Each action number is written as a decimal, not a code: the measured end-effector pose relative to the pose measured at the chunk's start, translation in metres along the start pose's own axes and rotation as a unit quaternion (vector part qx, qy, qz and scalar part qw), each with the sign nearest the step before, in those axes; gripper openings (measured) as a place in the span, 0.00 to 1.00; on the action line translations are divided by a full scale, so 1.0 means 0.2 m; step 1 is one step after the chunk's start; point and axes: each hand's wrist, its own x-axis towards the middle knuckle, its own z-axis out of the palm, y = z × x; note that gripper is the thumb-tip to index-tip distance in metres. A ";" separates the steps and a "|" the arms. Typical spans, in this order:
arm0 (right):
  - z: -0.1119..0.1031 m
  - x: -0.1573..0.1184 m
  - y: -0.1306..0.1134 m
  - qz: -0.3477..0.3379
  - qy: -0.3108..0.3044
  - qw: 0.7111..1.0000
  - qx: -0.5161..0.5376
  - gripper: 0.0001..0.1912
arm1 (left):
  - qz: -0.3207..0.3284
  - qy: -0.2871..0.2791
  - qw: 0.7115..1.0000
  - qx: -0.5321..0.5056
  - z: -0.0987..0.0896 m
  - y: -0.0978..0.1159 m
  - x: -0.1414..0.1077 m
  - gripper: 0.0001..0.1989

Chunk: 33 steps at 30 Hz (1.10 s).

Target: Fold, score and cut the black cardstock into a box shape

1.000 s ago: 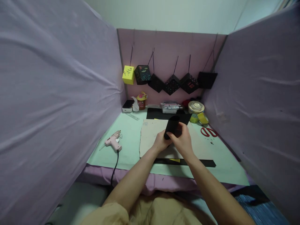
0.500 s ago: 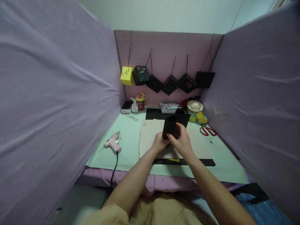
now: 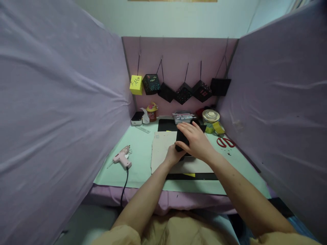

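A folded piece of black card (image 3: 181, 136) is held up over the pale board (image 3: 160, 149) in the middle of the table. My left hand (image 3: 174, 153) grips it low down, its fingers mostly hidden behind the card. Across the card's right side and front lies my right hand (image 3: 194, 139), fingers stretched out and slightly apart, the thumb below them. Black sheets (image 3: 165, 125) show behind the board, and a black strip (image 3: 204, 176) lies along its front edge.
A pink glue gun (image 3: 123, 157) with a cord lies at the left. Red-handled scissors (image 3: 226, 142), yellow tape (image 3: 218, 128) and a round tin (image 3: 211, 116) are at the right. Pens (image 3: 184, 117) stand behind. Black boxes (image 3: 184, 93) and a yellow box (image 3: 136, 85) hang at the back.
My right hand has shifted from pinching the card's edge to lying over its side with fingers extended. The left hand stays at the card's base. The view has shifted slightly.
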 end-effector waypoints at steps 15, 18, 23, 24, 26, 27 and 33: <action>0.23 -0.35 0.01 0.172 0.183 0.957 0.145 0.16 | -0.077 0.136 0.955 -0.252 0.00 0.03 -0.02 0.20; 0.34 -0.41 -0.01 0.165 0.152 0.960 0.166 0.21 | -0.084 0.162 0.925 -0.333 0.02 0.08 -0.06 0.20; 0.39 -0.45 -0.05 0.169 0.139 0.962 0.163 0.27 | -0.109 0.201 0.874 -0.430 0.06 0.13 -0.15 0.20; 0.39 -0.46 -0.05 0.173 0.135 0.962 0.162 0.27 | -0.116 0.203 0.868 -0.438 0.07 0.13 -0.16 0.21; 0.38 -0.47 -0.06 0.179 0.129 0.963 0.156 0.26 | -0.126 0.206 0.861 -0.448 0.08 0.13 -0.17 0.22; 0.37 -0.48 -0.06 0.181 0.127 0.963 0.153 0.25 | -0.130 0.207 0.858 -0.452 0.08 0.13 -0.18 0.23; 0.36 -0.50 -0.07 0.184 0.108 0.965 0.153 0.23 | -0.145 0.218 0.842 -0.471 0.11 0.12 -0.19 0.21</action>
